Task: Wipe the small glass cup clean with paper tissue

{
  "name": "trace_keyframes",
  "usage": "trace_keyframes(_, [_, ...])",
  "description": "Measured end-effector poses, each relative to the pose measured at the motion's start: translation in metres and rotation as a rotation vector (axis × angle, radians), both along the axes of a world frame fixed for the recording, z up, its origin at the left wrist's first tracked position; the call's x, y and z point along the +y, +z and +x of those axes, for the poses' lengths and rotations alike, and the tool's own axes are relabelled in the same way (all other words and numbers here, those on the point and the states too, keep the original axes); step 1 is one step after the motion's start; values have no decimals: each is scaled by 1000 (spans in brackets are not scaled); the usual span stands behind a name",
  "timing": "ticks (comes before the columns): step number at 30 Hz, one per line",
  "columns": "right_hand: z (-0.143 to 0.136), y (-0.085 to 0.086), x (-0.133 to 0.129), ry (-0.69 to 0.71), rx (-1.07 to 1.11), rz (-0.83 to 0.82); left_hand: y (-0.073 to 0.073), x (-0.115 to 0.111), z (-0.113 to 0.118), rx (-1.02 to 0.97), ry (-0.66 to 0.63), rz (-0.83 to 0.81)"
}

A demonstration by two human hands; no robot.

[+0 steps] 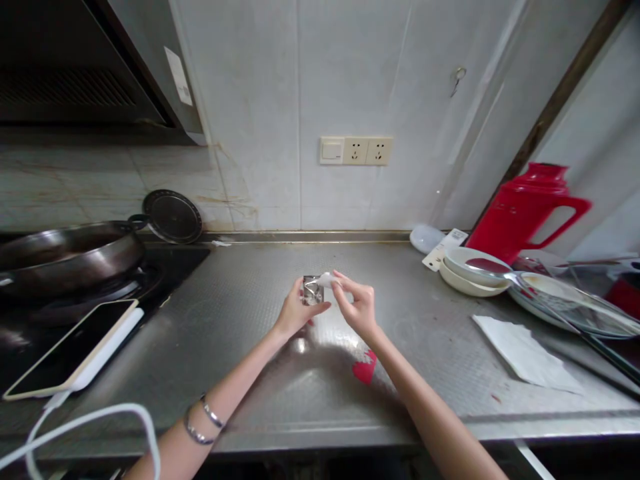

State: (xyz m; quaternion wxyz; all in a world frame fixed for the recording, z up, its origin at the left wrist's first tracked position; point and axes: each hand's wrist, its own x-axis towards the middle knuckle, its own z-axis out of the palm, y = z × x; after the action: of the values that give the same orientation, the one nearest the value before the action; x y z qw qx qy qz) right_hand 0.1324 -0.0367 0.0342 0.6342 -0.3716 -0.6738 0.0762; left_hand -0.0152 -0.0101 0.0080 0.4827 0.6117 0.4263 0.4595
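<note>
My left hand [296, 308] is closed around a small dark square item [313, 291] with a shiny, silvery pattern, held upright above the metal counter. Pinched in the fingers of my right hand [356, 305] is a small piece of white tissue [327, 279], which meets the right edge of the square item. What the item is cannot be made out. On the counter below my right wrist shows a red patch [365, 368].
A metal pan [70, 257] sits on the stove at left, with a phone [73, 347] and white cable [90, 415] nearer. At right are a red thermos [520, 210], stacked bowls [473, 270], plates [575, 303] and a white paper sheet [525, 353].
</note>
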Motion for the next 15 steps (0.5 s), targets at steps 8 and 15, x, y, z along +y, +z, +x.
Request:
trace_keyframes(8, [-1, 1, 13, 242, 170, -506, -4, -3, 2, 8, -68, 95])
trace_keyframes(15, [-3, 1, 9, 514, 199, -653, -6, -1, 2, -82, -73, 81])
